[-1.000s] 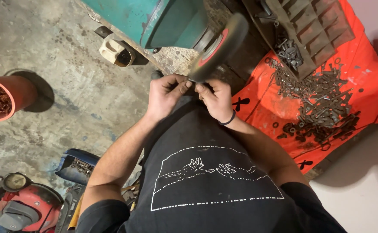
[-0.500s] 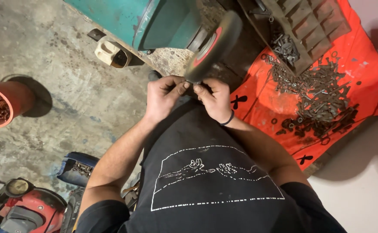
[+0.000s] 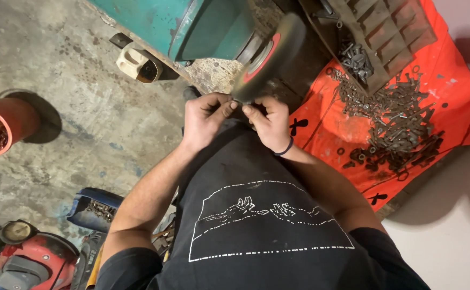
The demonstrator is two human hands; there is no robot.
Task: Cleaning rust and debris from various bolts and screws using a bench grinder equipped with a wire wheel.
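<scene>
Head view: compared with the frame half a second ago, both hands stay pressed together at the lower edge of the grinding wheel (image 3: 264, 56), and the whole scene sits slightly further right in the picture, so the camera has shifted a little; the hands' hold looks unchanged. The left hand (image 3: 205, 119) is closed, fingers curled in and thumb stretched toward the wheel; the right hand (image 3: 269, 122) is closed likewise, its fingertips meeting the left thumb just below the wheel's rim. They pinch something small between them, touching or nearly touching the wheel, but it is too hidden to tell what it is. The wheel, dark with a red hub, is mounted on a green machine (image 3: 192, 24) above the hands.

Containers, placed from the wheel: to its right an orange cloth (image 3: 434, 64) lies on the floor, carrying a scattered heap of dark bolts and washers (image 3: 396, 129). Above that heap stands a rusty compartment tray (image 3: 391, 32), with more bolts spilling at its lower left corner. Far left of the wheel, a red pot (image 3: 1, 126) holds rusty metal bits. Lower left, a blue box (image 3: 92, 209) holds small metal parts
</scene>
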